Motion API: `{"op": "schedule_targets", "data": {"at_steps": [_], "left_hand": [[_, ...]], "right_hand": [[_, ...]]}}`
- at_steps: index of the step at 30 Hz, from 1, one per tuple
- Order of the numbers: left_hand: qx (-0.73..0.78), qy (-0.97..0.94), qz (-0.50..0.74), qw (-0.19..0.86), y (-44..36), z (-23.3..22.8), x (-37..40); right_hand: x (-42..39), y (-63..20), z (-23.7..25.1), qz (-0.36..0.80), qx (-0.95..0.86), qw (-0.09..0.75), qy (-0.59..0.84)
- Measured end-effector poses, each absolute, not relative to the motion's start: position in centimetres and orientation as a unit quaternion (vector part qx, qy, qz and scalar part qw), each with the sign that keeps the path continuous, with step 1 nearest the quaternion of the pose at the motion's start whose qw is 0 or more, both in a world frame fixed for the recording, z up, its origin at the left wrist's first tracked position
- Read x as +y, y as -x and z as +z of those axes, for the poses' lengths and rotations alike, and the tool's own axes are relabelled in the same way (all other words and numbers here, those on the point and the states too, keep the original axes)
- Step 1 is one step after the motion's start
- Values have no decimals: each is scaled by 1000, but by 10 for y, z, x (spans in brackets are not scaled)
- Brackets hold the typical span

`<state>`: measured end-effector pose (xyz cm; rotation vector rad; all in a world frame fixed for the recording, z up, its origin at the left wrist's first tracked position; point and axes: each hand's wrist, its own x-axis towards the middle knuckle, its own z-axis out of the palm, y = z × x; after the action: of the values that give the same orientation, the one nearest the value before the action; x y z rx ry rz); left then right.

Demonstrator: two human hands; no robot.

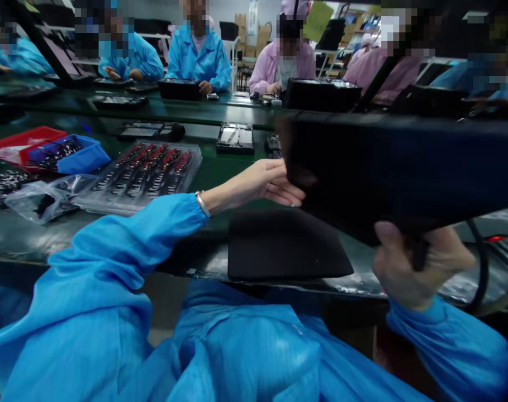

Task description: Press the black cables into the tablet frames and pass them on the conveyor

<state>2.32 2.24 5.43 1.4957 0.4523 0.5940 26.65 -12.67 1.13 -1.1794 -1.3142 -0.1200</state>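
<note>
A large black flat panel (388, 167), blurred by motion, is held up tilted at the right; I cannot tell its exact kind. My left hand (274, 181) has its fingers at the panel's left corner, the thumb above and the other fingers below. From underneath, my right hand (421, 265) grips the lower edge, thumb against the panel. A small dark piece shows by the right fingers, too blurred to name. Below the panel, a black pad (283, 245) lies on the bench near the front edge.
To the left are a clear plastic tray (138, 178) of small red and metal parts, a blue bin (84, 153), a red bin (36, 139) and a plastic bag (48, 195). Flat devices (235, 138) lie on the green line (203, 167). Co-workers sit opposite. A black cable (482, 268) curves at right.
</note>
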Motion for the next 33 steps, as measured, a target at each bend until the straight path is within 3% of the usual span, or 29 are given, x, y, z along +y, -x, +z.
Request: {"op": "schedule_targets", "data": {"at_steps": [2,4,8,13,21,29,33], "left_hand": [[172,-672,297,657,-19,56,6],[175,-712,330,594,-17,59,-6],[234,-743,371,506,-19,60,-17],[262,-677,375,576,-24,52,-16],[330,-613,332,637,-26,39,-9],[344,-609,319,639,-28,37,-8],[311,-634,312,636,-24,37,2]], "right_hand": [[-121,-258,18,5,-478,724,498],[-118,-252,25,112,-434,759,471],[-121,-250,33,302,-420,698,496],[-126,-258,26,390,-433,622,523],[-124,-270,12,428,-488,537,539],[-123,-259,18,510,-292,604,538],[-118,-254,36,425,-357,636,536]]}}
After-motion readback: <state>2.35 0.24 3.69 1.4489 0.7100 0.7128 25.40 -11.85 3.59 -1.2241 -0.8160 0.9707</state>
